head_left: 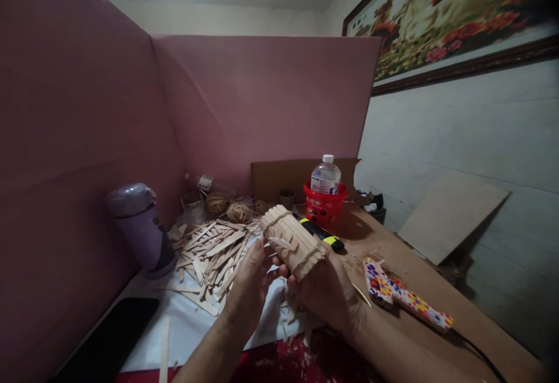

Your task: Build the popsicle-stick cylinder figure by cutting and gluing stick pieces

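Observation:
Between my hands is a craft-stick cylinder (293, 240), tilted, with pale sticks side by side around it. Twine bands circle it near both ends, and small wood slivers form a leaf-like pattern on its side. My right hand (329, 290) is closed around its lower right part, fingertips showing underneath. At its left end my left hand (248, 275) is closed against it, thumb up along the edge; some of its fingers are hidden. A heap of loose craft sticks (218, 252) lies just beyond my left hand.
A purple tumbler (142, 229) and a black phone-like slab (109, 342) are at left. Twine balls (238, 212) sit behind the sticks. A red bucket (325, 205) holds a plastic bottle (325, 176). Right are a black-yellow utility knife (323, 234) and a flowered, corded glue gun (406, 298).

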A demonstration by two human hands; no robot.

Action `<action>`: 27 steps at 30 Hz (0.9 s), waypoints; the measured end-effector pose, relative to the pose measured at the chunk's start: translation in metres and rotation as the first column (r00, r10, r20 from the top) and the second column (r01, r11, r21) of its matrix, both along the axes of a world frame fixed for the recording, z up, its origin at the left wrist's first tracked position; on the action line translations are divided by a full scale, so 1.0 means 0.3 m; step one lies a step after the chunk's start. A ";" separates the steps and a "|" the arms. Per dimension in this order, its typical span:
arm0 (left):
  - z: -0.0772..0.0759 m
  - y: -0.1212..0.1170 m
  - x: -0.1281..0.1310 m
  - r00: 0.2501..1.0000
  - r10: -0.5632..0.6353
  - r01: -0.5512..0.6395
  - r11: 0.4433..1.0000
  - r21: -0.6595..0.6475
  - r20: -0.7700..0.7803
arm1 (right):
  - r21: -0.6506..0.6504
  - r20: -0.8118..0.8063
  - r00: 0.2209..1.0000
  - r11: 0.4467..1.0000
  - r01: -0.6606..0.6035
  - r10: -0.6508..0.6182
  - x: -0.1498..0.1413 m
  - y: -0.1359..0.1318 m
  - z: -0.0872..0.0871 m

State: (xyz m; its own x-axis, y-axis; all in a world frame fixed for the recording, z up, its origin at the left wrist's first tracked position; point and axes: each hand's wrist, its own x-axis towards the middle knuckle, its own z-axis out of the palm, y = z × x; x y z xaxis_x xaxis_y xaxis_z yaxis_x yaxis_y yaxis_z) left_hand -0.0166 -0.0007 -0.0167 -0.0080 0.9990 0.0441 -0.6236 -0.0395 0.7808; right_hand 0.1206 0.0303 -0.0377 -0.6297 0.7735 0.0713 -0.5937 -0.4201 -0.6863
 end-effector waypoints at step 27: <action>-0.031 0.021 -0.001 0.997 0.032 -0.039 0.994 -0.099 -0.064 | -0.109 -0.231 0.971 0.993 0.039 -0.063 -0.009 0.002 -0.004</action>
State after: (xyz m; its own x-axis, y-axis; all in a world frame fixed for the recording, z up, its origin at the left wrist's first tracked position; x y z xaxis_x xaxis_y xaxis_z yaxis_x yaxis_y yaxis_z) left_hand -0.0168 0.0057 -0.0261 -0.0438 0.9975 -0.0550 -0.5729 0.0200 0.8194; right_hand 0.1177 0.0309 -0.0390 -0.5646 0.8150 0.1305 -0.7551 -0.4462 -0.4804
